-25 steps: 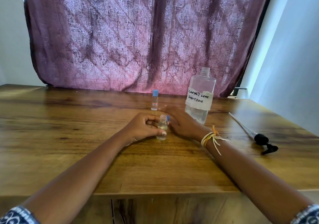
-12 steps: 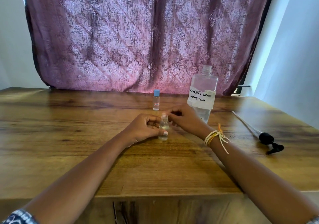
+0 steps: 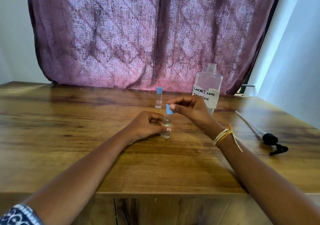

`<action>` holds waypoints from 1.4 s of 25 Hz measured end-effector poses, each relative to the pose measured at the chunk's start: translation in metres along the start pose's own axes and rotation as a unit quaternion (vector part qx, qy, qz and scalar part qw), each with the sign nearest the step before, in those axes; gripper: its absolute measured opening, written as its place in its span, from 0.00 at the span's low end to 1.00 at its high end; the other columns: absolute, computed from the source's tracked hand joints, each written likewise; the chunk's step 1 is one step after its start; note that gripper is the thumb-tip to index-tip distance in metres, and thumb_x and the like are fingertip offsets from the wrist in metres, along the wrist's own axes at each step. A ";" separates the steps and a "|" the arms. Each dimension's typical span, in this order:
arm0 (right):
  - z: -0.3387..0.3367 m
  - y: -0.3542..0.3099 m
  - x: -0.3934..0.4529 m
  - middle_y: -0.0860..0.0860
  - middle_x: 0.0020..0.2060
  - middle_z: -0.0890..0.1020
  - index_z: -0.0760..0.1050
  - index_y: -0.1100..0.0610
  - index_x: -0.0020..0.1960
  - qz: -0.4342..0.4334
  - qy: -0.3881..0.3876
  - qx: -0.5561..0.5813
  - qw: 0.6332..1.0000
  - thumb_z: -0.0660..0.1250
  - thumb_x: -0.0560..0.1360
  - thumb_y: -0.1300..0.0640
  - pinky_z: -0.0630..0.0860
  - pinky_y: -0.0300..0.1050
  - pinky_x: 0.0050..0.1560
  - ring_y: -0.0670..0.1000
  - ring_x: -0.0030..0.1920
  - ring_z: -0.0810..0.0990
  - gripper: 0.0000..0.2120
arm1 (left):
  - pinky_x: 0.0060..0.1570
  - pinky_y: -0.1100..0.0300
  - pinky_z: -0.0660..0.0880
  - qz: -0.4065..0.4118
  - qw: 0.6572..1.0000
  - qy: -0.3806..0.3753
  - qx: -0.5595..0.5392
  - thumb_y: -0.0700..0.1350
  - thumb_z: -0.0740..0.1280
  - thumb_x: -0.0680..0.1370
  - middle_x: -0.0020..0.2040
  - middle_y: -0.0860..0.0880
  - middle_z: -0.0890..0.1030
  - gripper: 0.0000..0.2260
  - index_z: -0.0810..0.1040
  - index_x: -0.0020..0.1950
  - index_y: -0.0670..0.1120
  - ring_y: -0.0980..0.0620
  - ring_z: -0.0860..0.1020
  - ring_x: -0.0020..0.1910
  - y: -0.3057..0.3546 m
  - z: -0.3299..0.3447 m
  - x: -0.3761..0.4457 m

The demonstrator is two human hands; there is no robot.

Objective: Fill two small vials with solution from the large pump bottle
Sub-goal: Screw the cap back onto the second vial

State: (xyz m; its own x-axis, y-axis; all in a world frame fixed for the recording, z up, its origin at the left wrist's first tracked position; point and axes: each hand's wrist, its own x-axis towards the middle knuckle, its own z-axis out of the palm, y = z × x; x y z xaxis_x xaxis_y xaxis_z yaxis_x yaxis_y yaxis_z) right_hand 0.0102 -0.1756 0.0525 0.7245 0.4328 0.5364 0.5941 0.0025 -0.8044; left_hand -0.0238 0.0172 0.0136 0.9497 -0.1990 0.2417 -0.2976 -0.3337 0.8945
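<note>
A small clear vial (image 3: 166, 127) with liquid in it stands upright on the wooden table (image 3: 69, 138), and my left hand (image 3: 147, 126) grips its body. My right hand (image 3: 190, 108) pinches a blue cap (image 3: 168, 109) at the vial's neck, tilted slightly. A second small vial (image 3: 158, 97), capped in blue, stands farther back. The large clear bottle (image 3: 208, 86), labelled "contact lens solution", stands uncapped at the back right, partly behind my right hand. Its black pump head with long tube (image 3: 270, 140) lies on the table to the right.
A purple patterned curtain (image 3: 147, 34) hangs behind the table. The table's front edge (image 3: 155, 192) is close to my body, and a pale wall (image 3: 297, 69) rises to the right.
My right hand has lifted from the table with the blue cap and brought it over the vial's neck. My left hand has kept its grip on the vial.
</note>
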 end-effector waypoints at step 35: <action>0.008 0.001 -0.001 0.59 0.52 0.84 0.71 0.59 0.67 0.114 -0.072 -0.028 0.990 0.76 0.68 0.66 0.78 0.41 0.53 0.49 0.51 0.83 0.30 | 0.41 0.70 0.76 0.023 1.000 0.001 -0.004 0.41 0.77 0.69 0.41 0.55 0.87 0.09 0.85 0.46 0.54 0.59 0.84 0.43 0.001 0.002 -0.002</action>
State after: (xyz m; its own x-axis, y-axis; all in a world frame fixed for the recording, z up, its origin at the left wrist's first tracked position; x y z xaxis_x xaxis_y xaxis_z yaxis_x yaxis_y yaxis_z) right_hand 0.0075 -0.1690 0.0489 0.7868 0.5412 0.2967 0.4420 -0.1586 -0.8829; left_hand -0.0260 0.0156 0.0131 0.9354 -0.2125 0.2826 -0.3395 -0.3168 0.8857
